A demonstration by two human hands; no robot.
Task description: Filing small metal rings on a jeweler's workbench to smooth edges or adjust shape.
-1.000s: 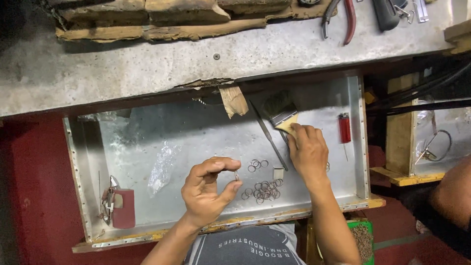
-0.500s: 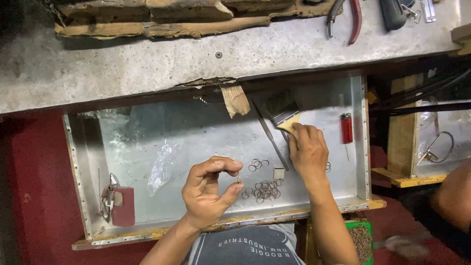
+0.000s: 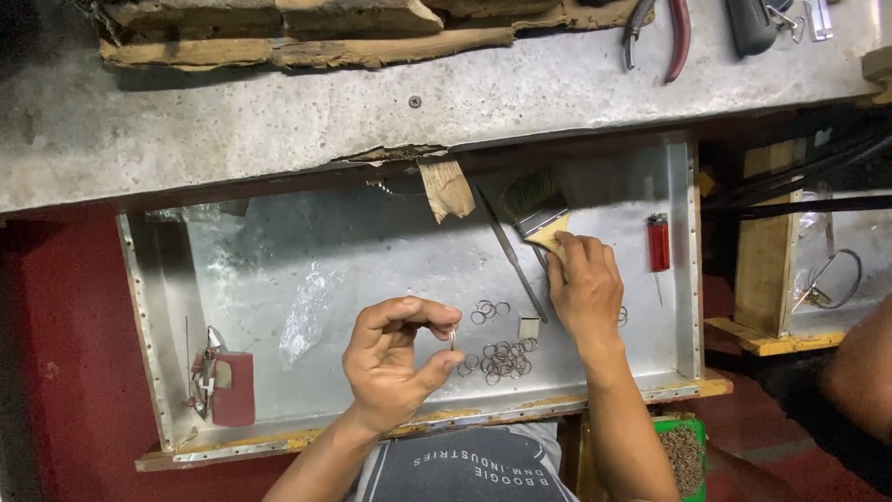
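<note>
Hands work over a shallow grey sheet-metal drawer tray [image 3: 279, 251] pulled out below a grey concrete bench top [image 3: 279, 121]. Our left hand [image 3: 395, 358] pinches one small thin metal ring [image 3: 452, 338] upright between thumb and forefinger, held above the near middle of the tray. Our right hand [image 3: 585, 288] is closed around the pale wooden handle of one flat dark-bristled paintbrush [image 3: 536, 206] lying toward the far right.

Between the hands lie two clusters of loose metal rings [image 3: 502, 358]: we count about four in the farther group, while the nearer heap overlaps too much to count. One slim metal file [image 3: 511, 256] slants beside the brush. One red lighter [image 3: 658, 242] lies at the right, one dark red block [image 3: 232, 389] at the near left. One pair of red-handled pliers [image 3: 660, 33] rests on the bench, far right.
</note>
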